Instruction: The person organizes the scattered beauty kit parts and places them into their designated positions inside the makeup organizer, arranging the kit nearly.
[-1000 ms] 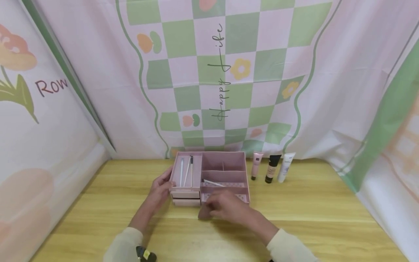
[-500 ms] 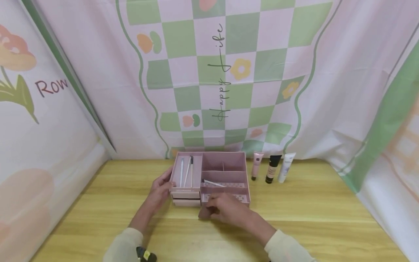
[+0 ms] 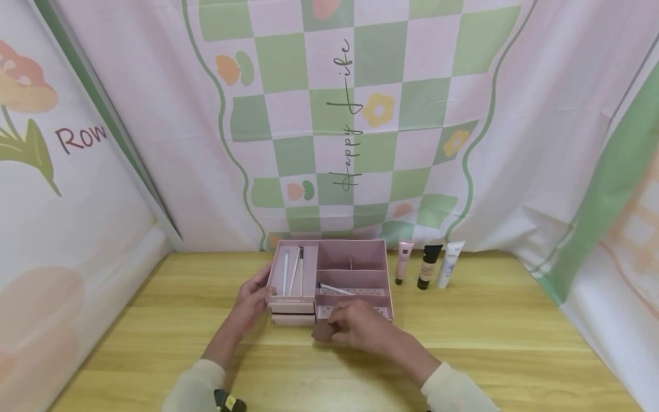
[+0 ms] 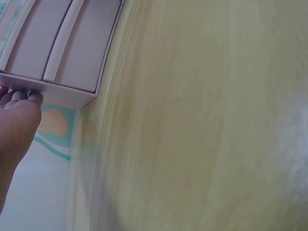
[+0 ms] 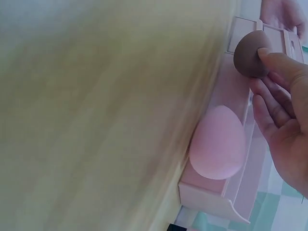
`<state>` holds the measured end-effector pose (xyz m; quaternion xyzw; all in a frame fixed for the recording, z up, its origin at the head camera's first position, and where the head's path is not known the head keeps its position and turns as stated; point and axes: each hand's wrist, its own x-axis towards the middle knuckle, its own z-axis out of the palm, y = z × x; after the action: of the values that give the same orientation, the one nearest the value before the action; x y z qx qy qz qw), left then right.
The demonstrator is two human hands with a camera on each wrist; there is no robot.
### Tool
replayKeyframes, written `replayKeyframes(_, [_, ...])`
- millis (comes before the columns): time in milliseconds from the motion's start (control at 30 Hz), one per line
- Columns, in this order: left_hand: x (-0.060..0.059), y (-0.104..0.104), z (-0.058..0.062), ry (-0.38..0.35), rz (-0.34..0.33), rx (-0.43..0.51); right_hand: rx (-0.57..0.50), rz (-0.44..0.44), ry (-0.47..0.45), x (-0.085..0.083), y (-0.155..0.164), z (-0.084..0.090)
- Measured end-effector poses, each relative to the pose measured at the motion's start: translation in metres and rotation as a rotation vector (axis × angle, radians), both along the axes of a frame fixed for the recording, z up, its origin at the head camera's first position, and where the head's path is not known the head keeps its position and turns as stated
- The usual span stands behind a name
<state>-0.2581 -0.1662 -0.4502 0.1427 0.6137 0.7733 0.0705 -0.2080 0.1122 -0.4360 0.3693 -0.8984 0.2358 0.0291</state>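
A pink organizer box point(image 3: 352, 278) stands mid-table, with thin brushes point(image 3: 293, 268) in its left compartment. My left hand point(image 3: 253, 298) grips its left front corner, and my fingertips point(image 4: 20, 96) press on the box's point(image 4: 53, 48) side beside the two small drawers. My right hand point(image 3: 362, 326) pinches a brown makeup sponge point(image 3: 322, 332) in front of the box. In the right wrist view my fingers point(image 5: 281, 67) hold that brown sponge point(image 5: 249, 54) over an open pink drawer point(image 5: 239, 192), in which a pink egg-shaped sponge point(image 5: 217, 142) lies.
Three cosmetic tubes stand right of the box: pink point(image 3: 404, 260), black point(image 3: 428, 265) and white point(image 3: 450, 263). A white stick point(image 3: 336, 288) lies in a front compartment. The wooden table point(image 3: 489, 337) is bordered by patterned cloth walls point(image 3: 360, 114) at the back and sides.
My right hand with the brown sponge has edged slightly toward the box front. My left hand has stayed on the box's corner.
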Motion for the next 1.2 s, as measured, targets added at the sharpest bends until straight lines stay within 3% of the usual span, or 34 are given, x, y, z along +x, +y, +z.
replayKeyframes(367, [0.000,0.000,0.002,-0.032,0.021,-0.020,-0.084,-0.008,-0.030,-0.002,0.005,0.008])
replayKeyframes(567, [0.000,0.001,0.002,-0.027,0.025,-0.034,-0.121,-0.078,-0.060,-0.005,0.012,0.012])
replayKeyframes(767, [0.000,0.001,0.002,-0.007,0.017,-0.024,-0.198,-0.098,-0.024,-0.011,0.021,0.016])
replayKeyframes(1200, [0.000,0.002,0.003,0.005,0.002,-0.002,-0.234,-0.130,-0.078,-0.027,0.026,0.006])
